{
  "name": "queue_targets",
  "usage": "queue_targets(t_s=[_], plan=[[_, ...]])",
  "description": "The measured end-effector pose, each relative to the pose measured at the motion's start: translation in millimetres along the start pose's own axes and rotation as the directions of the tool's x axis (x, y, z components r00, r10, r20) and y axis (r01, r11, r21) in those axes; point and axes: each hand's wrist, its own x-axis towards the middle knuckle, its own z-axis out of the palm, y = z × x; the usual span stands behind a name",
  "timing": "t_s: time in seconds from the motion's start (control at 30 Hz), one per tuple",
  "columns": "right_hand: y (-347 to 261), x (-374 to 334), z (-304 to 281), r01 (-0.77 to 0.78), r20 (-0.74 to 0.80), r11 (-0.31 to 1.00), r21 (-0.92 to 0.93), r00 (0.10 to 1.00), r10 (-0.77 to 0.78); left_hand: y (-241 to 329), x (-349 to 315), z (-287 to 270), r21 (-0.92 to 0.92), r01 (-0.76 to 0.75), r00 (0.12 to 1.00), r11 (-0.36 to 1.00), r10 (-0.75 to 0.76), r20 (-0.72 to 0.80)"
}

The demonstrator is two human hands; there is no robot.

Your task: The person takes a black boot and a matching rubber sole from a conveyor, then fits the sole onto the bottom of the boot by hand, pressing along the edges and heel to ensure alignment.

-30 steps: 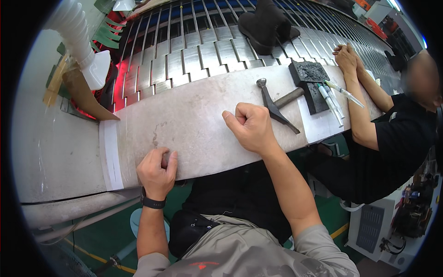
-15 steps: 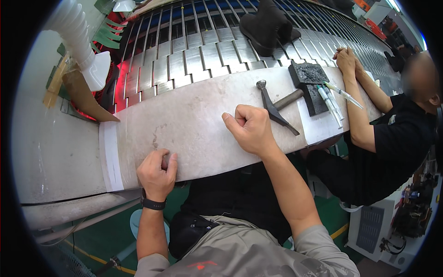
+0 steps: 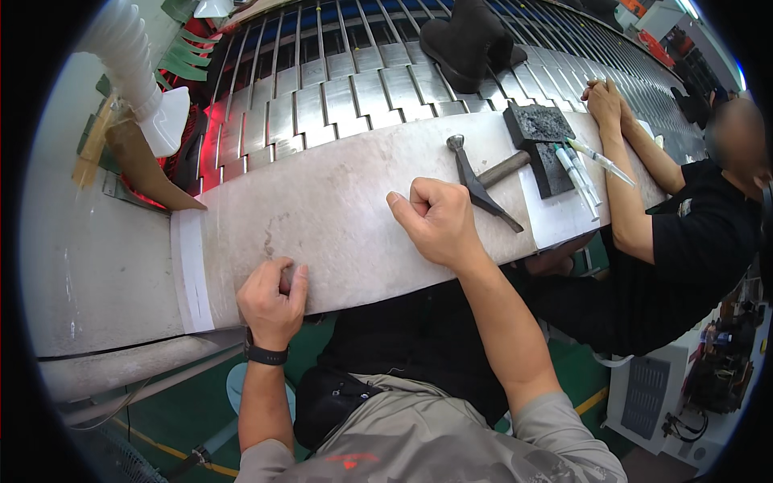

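The person's left hand (image 3: pixel 272 302) and right hand (image 3: pixel 439 221), both loosely clenched with nothing visible in them, rest on the pale, scuffed worktop (image 3: pixel 338 213); the grey metal hammer with a wooden handle (image 3: pixel 473 182) lies just right of the right hand. Resting well probably means relaxed fingers, clear of the silver slatted metal conveyor (image 3: pixel 346 101). Against the earlier frame, the hands match, while the dark ankle boot (image 3: pixel 463 52) sits slightly farther right.

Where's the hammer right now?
In the head view, the hammer lies right of centre on the pale bench, between the person's curled right hand and the black blocks.
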Motion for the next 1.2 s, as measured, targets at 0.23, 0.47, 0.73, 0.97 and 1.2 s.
queue_targets(t_s=[0.23, 0.47, 0.73, 0.97, 1.2], plan=[[1.5, -0.3, 0.5, -0.013, 0.0, 1.0, 0.005, 1.0, 0.013, 1.0, 0.2, 0.2, -0.001, 0.008, 1.0, 1.0, -0.008, -0.004], [4.6, -0.7, -0.7, -0.01, -0.004, 1.0, 0.015, 1.0, 0.01, 2.2, -0.2, 2.0, 0.02, 0.0, 1.0, 1.0, 0.0, -0.006], [7.8, -1.1, -1.3, 0.012, -0.022, 0.999, 0.044, 1.0, -0.011, 5.2, -0.6, 3.3, 0.019, 0.003, 1.0, 1.0, -0.003, -0.002], [6.4, -0.3, -3.2, -0.004, -0.008, 1.0, 0.024, 1.0, 0.005, 5.8, -1.0, 1.9, 0.016, 0.005, 1.0, 1.0, -0.005, -0.004], [5.8, -1.5, -1.7, -0.001, -0.013, 0.999, 0.045, 1.0, 0.002, 5.9, -1.4, 0.6, 0.028, -0.002, 1.0, 1.0, 0.002, -0.011]])
